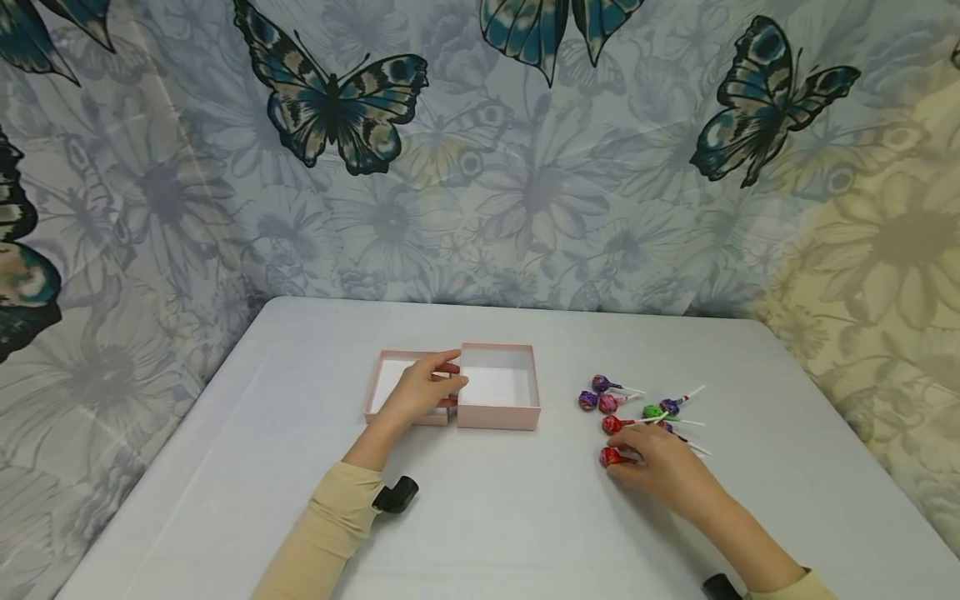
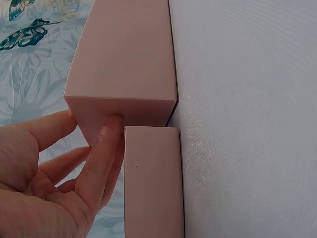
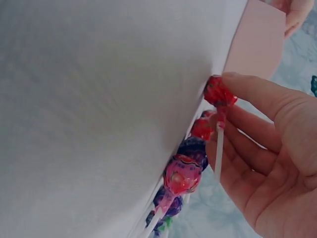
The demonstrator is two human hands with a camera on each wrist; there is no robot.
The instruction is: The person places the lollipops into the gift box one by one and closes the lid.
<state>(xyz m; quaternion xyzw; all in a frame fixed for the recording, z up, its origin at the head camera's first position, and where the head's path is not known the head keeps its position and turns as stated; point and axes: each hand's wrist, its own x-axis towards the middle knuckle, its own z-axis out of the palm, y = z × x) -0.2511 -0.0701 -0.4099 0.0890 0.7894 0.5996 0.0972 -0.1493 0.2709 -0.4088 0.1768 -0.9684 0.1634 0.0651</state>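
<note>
Two pale pink boxes with white insides stand side by side, a deeper box (image 1: 497, 418) on the right and a shallower box part (image 1: 371, 390) on the left. My left hand (image 1: 416, 390) reaches over the shallower one. In the left wrist view, its extended fingers (image 2: 101, 148) touch the side wall of the deeper box (image 2: 124, 54). On the right, my right hand (image 1: 667, 467) pinches a red-wrapped lollipop (image 3: 218, 91) by its candy head, between thumb and fingers. The white stick points back into the palm.
Several other lollipops lie just beyond my right hand, among them a pink one (image 1: 608, 404), a purple one (image 1: 588, 401), a green one (image 1: 652, 412) and another red one (image 1: 611, 425). The white table (image 1: 510, 525) meets a butterfly-patterned cloth backdrop (image 1: 540, 200) at its far edge.
</note>
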